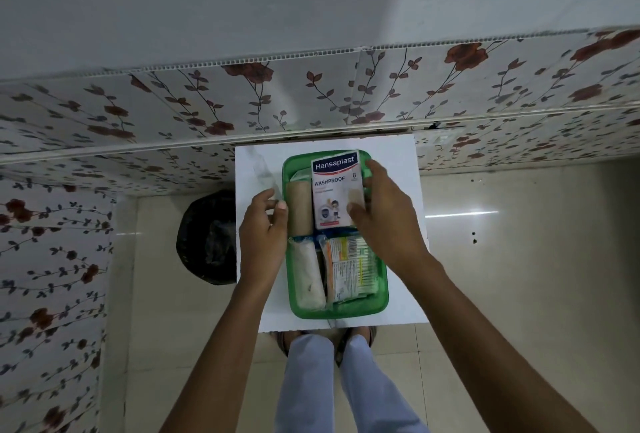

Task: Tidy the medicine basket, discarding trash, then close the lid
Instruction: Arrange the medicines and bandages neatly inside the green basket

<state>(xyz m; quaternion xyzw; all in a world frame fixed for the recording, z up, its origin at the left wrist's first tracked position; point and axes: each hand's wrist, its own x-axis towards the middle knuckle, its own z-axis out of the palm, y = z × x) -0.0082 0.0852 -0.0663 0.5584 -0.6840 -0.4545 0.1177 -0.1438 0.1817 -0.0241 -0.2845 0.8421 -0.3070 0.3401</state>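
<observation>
A green plastic medicine basket [346,309] stands on a small white table [398,162]. My right hand [384,214] grips a white Hansaplast plaster pack [334,190] over the basket's far half. A beige bandage roll [299,209] lies at far left inside, a white gauze roll [306,276] at near left, and printed cotton-bud packets [349,266] at near right. My left hand [263,228] rests on the basket's left rim, fingers curled against it. A clear lid [261,169] lies on the table left of the basket.
A bin lined with a black bag [207,238] stands on the floor left of the table. Flower-patterned wall panels run behind and to the left. My legs and sandalled feet are below the table's near edge.
</observation>
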